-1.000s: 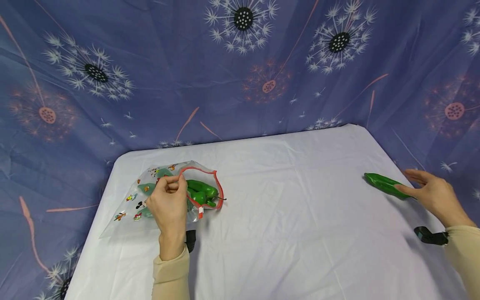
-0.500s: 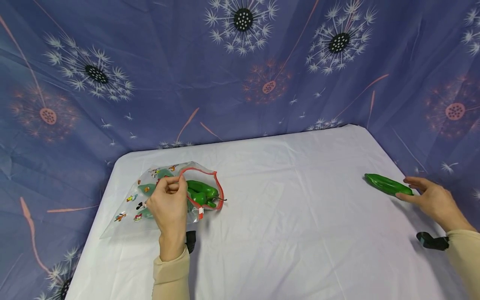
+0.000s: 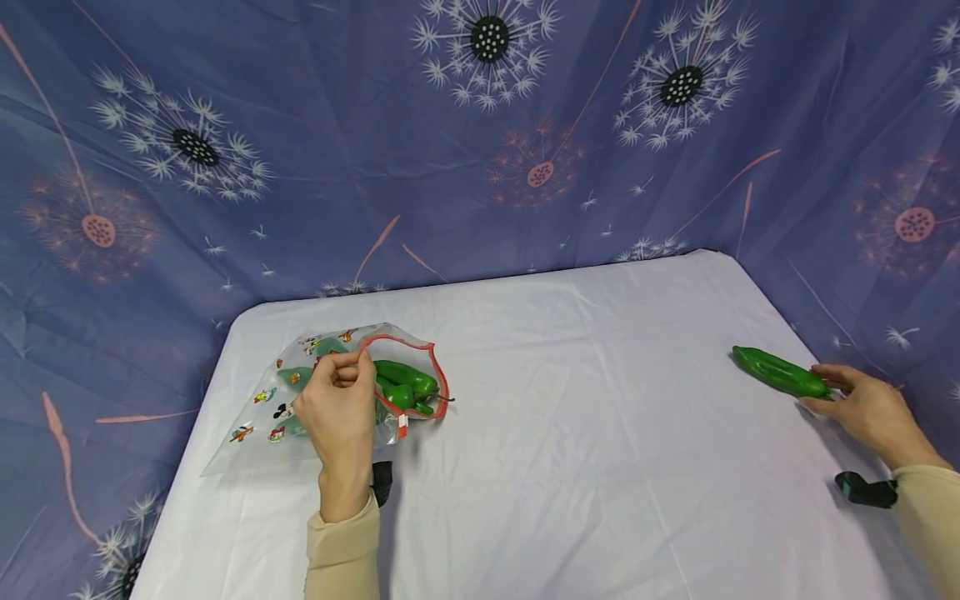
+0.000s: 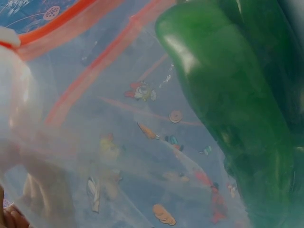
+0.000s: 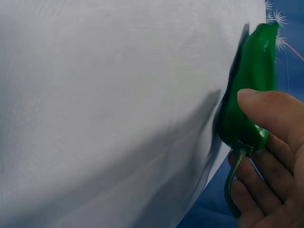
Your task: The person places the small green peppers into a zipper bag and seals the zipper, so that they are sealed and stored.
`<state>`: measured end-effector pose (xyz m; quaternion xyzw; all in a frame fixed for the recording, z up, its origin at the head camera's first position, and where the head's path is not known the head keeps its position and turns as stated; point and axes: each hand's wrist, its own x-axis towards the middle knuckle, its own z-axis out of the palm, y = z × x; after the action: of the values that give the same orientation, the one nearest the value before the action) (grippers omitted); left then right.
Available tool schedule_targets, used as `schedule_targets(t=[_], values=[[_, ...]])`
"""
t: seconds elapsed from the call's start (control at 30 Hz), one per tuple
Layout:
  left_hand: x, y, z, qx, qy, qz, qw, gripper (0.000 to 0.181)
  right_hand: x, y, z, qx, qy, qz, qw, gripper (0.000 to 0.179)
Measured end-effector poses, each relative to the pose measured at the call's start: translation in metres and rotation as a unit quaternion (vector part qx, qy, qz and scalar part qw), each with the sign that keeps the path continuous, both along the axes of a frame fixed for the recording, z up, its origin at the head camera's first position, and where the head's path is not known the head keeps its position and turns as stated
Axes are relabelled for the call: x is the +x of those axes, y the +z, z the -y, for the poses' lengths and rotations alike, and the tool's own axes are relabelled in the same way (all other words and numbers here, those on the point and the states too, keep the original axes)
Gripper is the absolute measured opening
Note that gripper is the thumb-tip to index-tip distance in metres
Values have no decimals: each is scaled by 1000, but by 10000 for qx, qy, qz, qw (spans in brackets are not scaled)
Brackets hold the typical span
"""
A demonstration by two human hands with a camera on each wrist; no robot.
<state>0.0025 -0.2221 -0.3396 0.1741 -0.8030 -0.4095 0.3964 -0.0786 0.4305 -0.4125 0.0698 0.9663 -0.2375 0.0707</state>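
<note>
On the left of the table lies a clear zip bag [image 3: 258,433] with a red rim and cartoon prints. Several green peppers [image 3: 405,379] are inside, and one stem pokes out of the mouth. My left hand [image 3: 336,408] pinches the rim and holds the mouth apart; the left wrist view shows a large green pepper [image 4: 213,95] through the plastic. Near the table's right edge lies a single long green pepper [image 5: 254,71]. My right hand [image 3: 870,412] has thumb and fingers on either side of its stem end; the pepper partly hides the fingers in the right wrist view.
A white cloth [image 3: 555,442] covers the table. Blue-violet fabric printed with dandelions [image 3: 540,175] hangs behind and along both sides. A dark wrist device [image 3: 866,490] sits below my right wrist, and another [image 3: 381,483] is beside my left wrist.
My right hand has come lower and toward the stem end of the long pepper, uncovering more of its body. The pepper stays in place. My left hand and the bag have not moved.
</note>
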Motion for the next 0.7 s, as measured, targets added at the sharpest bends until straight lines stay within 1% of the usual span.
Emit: schedule_targets(t=[0.23,0.37,0.47,0.7], values=[[-1,-1,0,-40,23,-7,10000,12,1,-7,-2,167,-60,-170,9997,69],[-1,-1,0,-8,28,0,10000,11,1,-8,-2,192,-77,-202,9996,66],[-1,-1,0,-12,32,22,10000,12,1,-7,-1,183,-83,-190,9996,66],[-1,0,-1,-36,28,49,10000,13,-1,-5,1,121,22,-127,9998,75]])
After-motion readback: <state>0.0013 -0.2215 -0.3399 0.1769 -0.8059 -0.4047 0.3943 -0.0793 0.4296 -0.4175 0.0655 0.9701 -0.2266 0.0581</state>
